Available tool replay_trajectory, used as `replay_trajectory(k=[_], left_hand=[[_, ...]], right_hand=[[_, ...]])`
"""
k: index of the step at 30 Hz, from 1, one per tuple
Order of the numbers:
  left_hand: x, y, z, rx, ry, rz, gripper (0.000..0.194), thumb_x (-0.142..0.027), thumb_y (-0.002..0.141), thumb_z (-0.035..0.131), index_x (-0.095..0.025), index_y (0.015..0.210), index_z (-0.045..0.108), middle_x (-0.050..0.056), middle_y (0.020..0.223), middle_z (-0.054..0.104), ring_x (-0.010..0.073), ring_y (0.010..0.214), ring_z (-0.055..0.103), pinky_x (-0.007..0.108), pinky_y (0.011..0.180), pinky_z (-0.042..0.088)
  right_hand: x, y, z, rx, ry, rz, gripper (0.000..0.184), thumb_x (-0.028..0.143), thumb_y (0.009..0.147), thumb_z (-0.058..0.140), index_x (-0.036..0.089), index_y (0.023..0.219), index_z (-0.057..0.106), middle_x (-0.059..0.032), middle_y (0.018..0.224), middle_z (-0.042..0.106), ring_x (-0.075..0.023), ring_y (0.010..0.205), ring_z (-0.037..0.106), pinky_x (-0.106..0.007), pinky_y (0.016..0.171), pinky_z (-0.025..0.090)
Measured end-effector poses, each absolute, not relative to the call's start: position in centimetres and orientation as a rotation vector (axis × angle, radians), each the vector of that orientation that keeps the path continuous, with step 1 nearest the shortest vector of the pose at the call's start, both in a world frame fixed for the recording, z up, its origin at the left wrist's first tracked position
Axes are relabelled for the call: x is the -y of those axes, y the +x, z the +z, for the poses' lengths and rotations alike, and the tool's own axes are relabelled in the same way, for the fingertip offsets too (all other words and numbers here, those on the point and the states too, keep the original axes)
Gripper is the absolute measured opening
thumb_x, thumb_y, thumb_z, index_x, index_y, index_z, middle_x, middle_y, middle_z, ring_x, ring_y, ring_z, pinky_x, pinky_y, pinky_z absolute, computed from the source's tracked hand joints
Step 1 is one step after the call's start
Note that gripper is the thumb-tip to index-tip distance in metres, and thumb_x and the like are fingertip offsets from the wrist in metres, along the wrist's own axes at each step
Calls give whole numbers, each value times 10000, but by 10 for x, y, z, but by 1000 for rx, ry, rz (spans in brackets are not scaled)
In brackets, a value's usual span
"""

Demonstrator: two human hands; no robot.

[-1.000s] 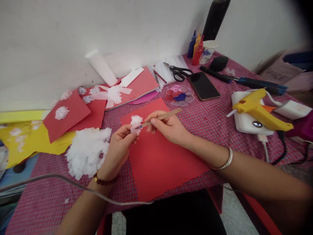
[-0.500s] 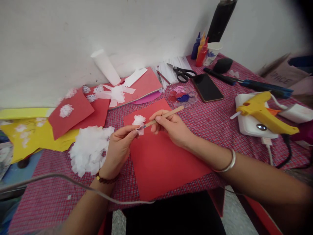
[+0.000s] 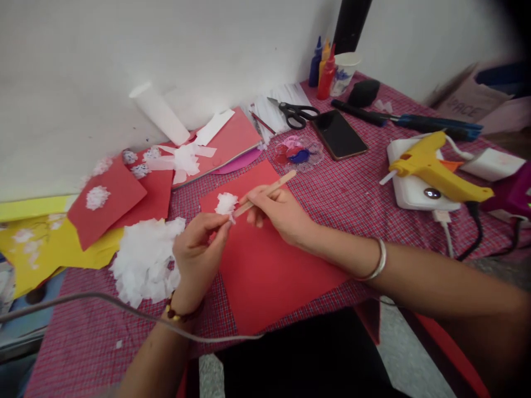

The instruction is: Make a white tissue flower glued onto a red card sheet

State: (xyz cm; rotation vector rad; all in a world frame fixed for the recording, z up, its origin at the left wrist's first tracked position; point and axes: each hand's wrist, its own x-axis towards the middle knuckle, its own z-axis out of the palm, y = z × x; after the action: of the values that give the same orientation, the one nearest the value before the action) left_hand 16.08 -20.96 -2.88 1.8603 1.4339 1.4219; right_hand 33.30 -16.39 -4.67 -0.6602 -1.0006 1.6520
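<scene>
Between the fingertips of my left hand (image 3: 202, 251) is a small piece of white tissue paper (image 3: 231, 219), mostly covered by the fingers. My right hand (image 3: 282, 213) grips a flat wooden craft stick (image 3: 271, 188) like a pen, its lower end meeting the tissue piece. Both hands are over a sheet of red paper (image 3: 265, 282). A ruffled white tissue flower (image 3: 226, 203) sits on the sheet's upper left, just beyond my fingers. To the left of my left hand lies a heap of cut white tissue pieces (image 3: 143, 260).
Red cards with tissue flowers (image 3: 98, 197) lie at left. Scissors (image 3: 296, 113), a paint palette (image 3: 299, 155) and a phone (image 3: 339, 134) lie beyond the sheet. A yellow glue gun (image 3: 440, 168) rests on a white box at right. A cable (image 3: 124, 309) crosses the front left.
The camera view has shifted, moving the table's things slightly left in the picture. The stick's lower end has turned a little against the tissue piece; both hands keep their hold.
</scene>
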Motion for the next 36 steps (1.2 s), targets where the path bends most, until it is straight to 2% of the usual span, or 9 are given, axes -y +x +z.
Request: replay_trajectory(k=[3,8,13,16,19,23,26,31,36], left_hand=[[198,161,-13,-1434,1776,1331,68,-167,822,718,-220,835,759,-4,728,699,125,664,629,249,628,495],[165,157,6,-1396,1763,1012,78,-239,834,694,-205,807,759,13,728,720,144,665,646,260,638,524],[147,142,-19,-1552,2006,801,164,-322,849,637,-200,902,732,30,838,720,165,732,639,286,677,500],[145,140,-40,-1646,2234,715,136,-320,807,655,-191,842,678,30,819,658,159,678,580,296,660,461],[143,147,-50,-1697,2421,583,117,-295,796,659,-185,827,634,45,849,628,181,730,568,317,691,438],[135,149,-53,-1768,2287,563,77,-237,814,586,-197,748,591,23,747,619,177,684,564,300,636,404],[131,144,-54,-1728,2035,613,119,-254,813,578,-201,706,573,-1,643,615,156,595,566,278,581,398],[129,138,-53,-1668,1884,693,140,-308,791,623,-196,713,590,-12,622,622,135,556,557,253,536,385],[129,140,-52,-1648,1876,730,142,-297,772,620,-197,680,580,-20,602,607,127,548,540,252,535,379]], right_hand=[[159,337,-40,941,-559,1751,163,320,795,749,194,870,679,56,637,679,-52,471,552,-161,482,464],[146,345,-41,836,-610,1800,169,327,818,739,175,818,665,16,716,740,-48,465,571,-155,477,477],[135,347,-52,773,-800,1872,139,188,906,617,152,779,660,0,669,731,-52,425,565,-157,440,476],[131,346,-53,780,-868,1868,203,138,926,558,149,743,645,6,624,710,-54,411,555,-157,418,467],[129,346,-51,836,-928,1807,231,112,928,530,151,724,631,14,595,687,-52,404,537,-157,411,451],[130,344,-51,1039,-1009,1657,224,81,902,544,157,702,612,8,600,682,-54,429,532,-157,423,426],[129,340,-56,1198,-987,1599,224,63,883,545,168,692,596,5,625,679,-66,499,566,-165,482,453],[126,332,-69,1459,-896,1427,203,50,849,551,179,700,599,0,708,678,-111,702,646,-216,668,515],[126,331,-73,1603,-912,1331,183,65,840,522,185,739,616,-11,763,690,-140,746,658,-275,766,522]])
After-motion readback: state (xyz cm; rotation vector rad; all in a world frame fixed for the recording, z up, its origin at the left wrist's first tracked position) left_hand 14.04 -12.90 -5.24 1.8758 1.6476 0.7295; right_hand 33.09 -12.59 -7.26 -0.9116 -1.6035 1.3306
